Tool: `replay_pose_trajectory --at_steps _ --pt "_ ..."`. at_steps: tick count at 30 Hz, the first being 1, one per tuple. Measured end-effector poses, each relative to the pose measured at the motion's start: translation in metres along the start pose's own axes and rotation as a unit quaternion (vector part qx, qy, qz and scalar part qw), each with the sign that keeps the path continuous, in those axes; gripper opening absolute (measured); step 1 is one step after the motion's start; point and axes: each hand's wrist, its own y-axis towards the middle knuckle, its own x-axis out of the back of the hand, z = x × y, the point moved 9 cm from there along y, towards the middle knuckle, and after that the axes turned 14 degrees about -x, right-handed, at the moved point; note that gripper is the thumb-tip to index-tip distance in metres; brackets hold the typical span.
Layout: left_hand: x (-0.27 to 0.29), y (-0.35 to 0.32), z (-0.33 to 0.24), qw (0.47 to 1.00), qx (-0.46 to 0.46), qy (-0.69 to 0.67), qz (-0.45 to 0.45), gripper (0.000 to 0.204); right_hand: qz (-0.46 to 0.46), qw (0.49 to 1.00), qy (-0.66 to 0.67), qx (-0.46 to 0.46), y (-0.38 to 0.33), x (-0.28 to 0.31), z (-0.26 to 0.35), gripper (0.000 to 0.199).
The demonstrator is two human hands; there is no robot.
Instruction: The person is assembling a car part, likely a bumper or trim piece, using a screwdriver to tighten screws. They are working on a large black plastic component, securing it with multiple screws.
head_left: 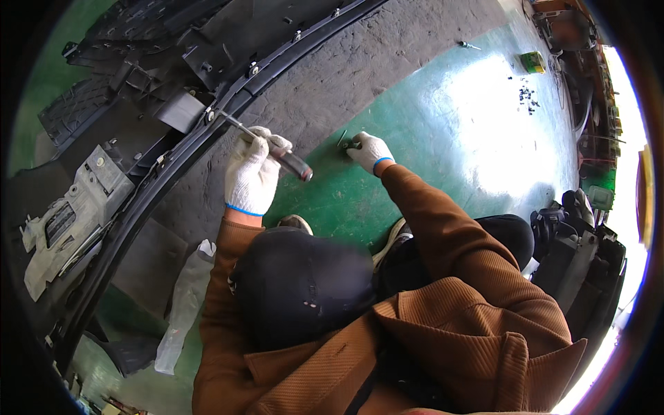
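My left hand (pixel 250 176), in a white knit glove, is closed around a screwdriver (pixel 297 167). Its handle points down and right, while the thin metal shaft reaches toward the edge of a large black plastic car bumper (pixel 259 77). The tip appears at or very near a small fastener on that edge; contact I cannot tell. My right hand (pixel 371 153), gloved the same way, is low over the green floor with its fingers closed at a small metal piece (pixel 343 138). Its kind is too small to make out.
The bumper lies on a grey mat (pixel 332 69) over the green floor (pixel 315 200). A clear plastic bag (pixel 185 304) lies at left. Far right are a green-yellow box (pixel 532 62), scattered dark clips (pixel 529 98) and a small tool (pixel 469 45). Black parts (pixel 574 256) are stacked at right.
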Motion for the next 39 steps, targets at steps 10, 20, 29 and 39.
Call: replay_pose_trajectory --at_steps 10,20,29,39 --pt "0.045 -0.058 0.048 0.974 0.201 0.094 -0.036 0.018 -0.021 0.966 0.255 -0.022 -0.022 0.002 0.026 0.031" --pt "0.018 -0.05 -0.028 0.96 0.084 0.261 -0.057 0.02 0.183 0.919 0.22 0.271 -0.163 0.049 0.224 0.033" --pt "-0.012 -0.044 -0.108 0.979 -0.138 0.148 -0.025 0.025 0.432 0.814 0.303 0.243 -0.196 0.036 0.237 0.048" --pt "0.02 -0.059 -0.135 0.973 -0.187 0.032 -0.129 0.027 0.359 0.841 0.319 0.249 -0.162 0.068 0.221 0.031"
